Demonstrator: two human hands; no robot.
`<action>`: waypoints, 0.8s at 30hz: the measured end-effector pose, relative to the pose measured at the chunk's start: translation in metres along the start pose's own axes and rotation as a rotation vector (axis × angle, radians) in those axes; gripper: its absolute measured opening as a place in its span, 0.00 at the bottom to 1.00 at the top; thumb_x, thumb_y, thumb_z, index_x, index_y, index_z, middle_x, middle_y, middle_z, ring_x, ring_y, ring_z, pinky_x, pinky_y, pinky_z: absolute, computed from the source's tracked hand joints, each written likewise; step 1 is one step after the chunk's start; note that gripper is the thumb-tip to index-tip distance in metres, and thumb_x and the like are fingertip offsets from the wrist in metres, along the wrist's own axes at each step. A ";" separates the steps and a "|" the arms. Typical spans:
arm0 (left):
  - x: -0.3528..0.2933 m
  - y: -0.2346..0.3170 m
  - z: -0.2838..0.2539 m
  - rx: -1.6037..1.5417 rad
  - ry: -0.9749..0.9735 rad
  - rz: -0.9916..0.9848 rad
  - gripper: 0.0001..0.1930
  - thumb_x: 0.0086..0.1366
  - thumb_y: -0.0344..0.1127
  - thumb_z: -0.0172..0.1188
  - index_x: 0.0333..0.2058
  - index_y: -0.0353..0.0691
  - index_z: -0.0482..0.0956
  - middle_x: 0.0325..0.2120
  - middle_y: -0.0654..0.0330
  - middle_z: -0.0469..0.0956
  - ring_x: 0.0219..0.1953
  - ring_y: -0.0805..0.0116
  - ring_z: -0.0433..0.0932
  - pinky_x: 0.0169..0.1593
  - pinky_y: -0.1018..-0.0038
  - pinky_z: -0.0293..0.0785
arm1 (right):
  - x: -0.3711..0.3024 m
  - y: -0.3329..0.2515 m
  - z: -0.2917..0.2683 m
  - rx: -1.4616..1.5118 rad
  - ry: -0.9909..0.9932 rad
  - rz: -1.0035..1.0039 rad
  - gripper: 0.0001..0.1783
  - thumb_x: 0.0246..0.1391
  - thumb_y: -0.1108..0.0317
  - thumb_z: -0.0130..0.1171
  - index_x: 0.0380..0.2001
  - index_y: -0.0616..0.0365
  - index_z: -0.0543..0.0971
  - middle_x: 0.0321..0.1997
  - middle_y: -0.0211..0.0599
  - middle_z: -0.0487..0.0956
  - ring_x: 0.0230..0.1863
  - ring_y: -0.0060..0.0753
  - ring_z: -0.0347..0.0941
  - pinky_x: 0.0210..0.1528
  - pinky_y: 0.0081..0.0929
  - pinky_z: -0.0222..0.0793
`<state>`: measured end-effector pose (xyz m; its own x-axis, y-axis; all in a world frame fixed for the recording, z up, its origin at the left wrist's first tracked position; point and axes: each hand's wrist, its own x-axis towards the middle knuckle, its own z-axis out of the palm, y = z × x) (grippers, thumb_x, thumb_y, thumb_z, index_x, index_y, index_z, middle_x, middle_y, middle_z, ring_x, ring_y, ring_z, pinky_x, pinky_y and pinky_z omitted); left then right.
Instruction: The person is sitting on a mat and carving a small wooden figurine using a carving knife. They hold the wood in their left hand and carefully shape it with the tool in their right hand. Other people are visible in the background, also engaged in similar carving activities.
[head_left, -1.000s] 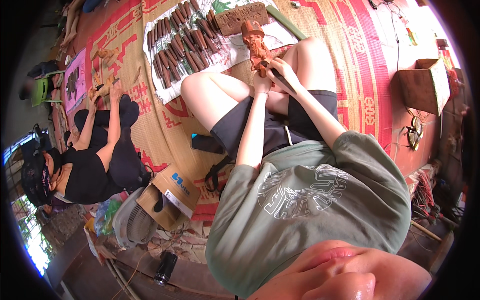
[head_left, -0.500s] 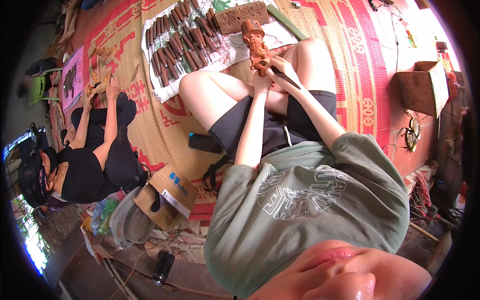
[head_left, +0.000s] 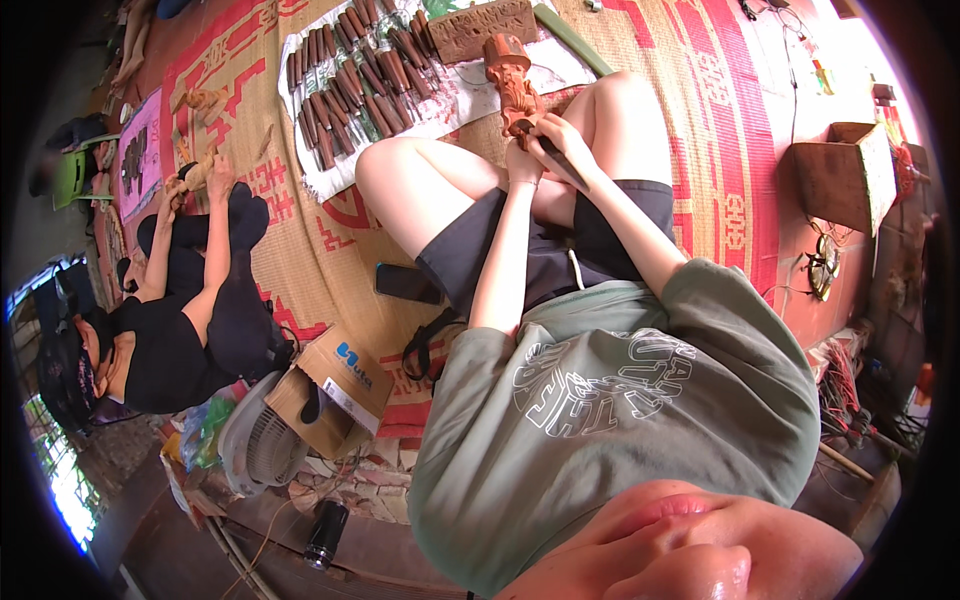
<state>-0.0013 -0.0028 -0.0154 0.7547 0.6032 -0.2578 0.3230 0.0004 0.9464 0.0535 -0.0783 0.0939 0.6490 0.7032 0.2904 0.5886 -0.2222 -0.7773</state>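
A reddish-brown carved wooden figure (head_left: 515, 92) lies tilted between my knees, its far end toward the tool cloth. My left hand (head_left: 522, 166) is closed round its near end. In my right hand (head_left: 566, 134) is a carving chisel (head_left: 566, 164) with a dark handle that runs back along the wrist. The fingers of that hand press against the near end of the carving. The chisel's tip is too small and covered to make out.
Rows of wooden-handled chisels (head_left: 385, 85) lie on a white cloth (head_left: 318, 185) beyond my knee. Behind the figure are a carved block (head_left: 470, 35) and green bar (head_left: 572, 40). A phone (head_left: 408, 284) and cardboard box (head_left: 370, 395) sit left; a co-worker (head_left: 165, 350) handles another carving.
My right hand and the chisel handle have shifted slightly, the handle now angled a little more toward me. The carving has moved very little. The co-worker's hands and carving have also shifted.
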 end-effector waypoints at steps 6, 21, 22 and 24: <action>-0.001 -0.004 0.005 -0.099 0.039 -0.045 0.15 0.50 0.40 0.59 0.22 0.32 0.71 0.17 0.58 0.75 0.20 0.68 0.76 0.23 0.74 0.70 | -0.004 0.000 -0.005 0.034 -0.043 0.068 0.06 0.43 0.71 0.53 0.22 0.63 0.69 0.23 0.43 0.68 0.27 0.45 0.68 0.32 0.34 0.65; -0.009 0.033 -0.006 -0.338 -0.082 -0.258 0.17 0.45 0.36 0.66 0.25 0.31 0.70 0.15 0.57 0.73 0.12 0.74 0.71 0.13 0.80 0.67 | -0.008 0.017 -0.001 0.058 0.066 0.164 0.08 0.45 0.71 0.56 0.21 0.64 0.70 0.18 0.37 0.68 0.20 0.28 0.64 0.23 0.23 0.61; -0.011 0.033 -0.006 -0.369 -0.058 -0.249 0.17 0.44 0.36 0.67 0.25 0.31 0.69 0.14 0.57 0.73 0.11 0.74 0.71 0.13 0.79 0.67 | -0.011 0.018 0.000 0.072 0.062 0.183 0.08 0.45 0.71 0.56 0.21 0.64 0.70 0.18 0.37 0.68 0.20 0.27 0.64 0.23 0.23 0.61; -0.013 0.032 -0.003 -0.363 -0.043 -0.220 0.17 0.45 0.36 0.67 0.25 0.31 0.69 0.15 0.57 0.73 0.11 0.74 0.71 0.12 0.79 0.66 | -0.012 0.016 -0.003 0.097 0.056 0.208 0.08 0.45 0.71 0.56 0.21 0.64 0.70 0.17 0.37 0.68 0.19 0.25 0.64 0.23 0.22 0.60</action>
<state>-0.0029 -0.0080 0.0187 0.7159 0.5238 -0.4617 0.2624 0.4109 0.8731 0.0563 -0.0923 0.0793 0.7789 0.6097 0.1465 0.3919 -0.2909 -0.8728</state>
